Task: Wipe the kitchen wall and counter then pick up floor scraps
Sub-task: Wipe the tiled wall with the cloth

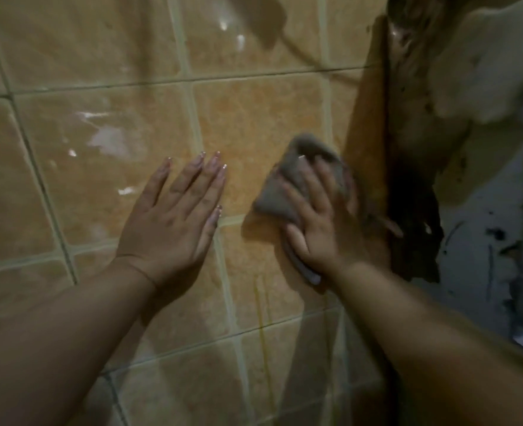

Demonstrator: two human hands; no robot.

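No text, label or number seems readable anywhere in this blurry view.

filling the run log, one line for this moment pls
stage: wiping wall | right hand: presses grey cloth on tiled wall | left hand: flat on tile

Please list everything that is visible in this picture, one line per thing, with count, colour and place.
wall tiles: many, glossy orange-beige with pale grout, filling the left and centre
drip streak: one, yellowish, running down the tiles below the cloth
damaged wall edge: one, dark brown and black, at right
peeling plaster: one patch, off-white, top right
cloth: one, grey, pressed on the tiles
left hand: one, flat on the tiles
right hand: one, pressing the cloth
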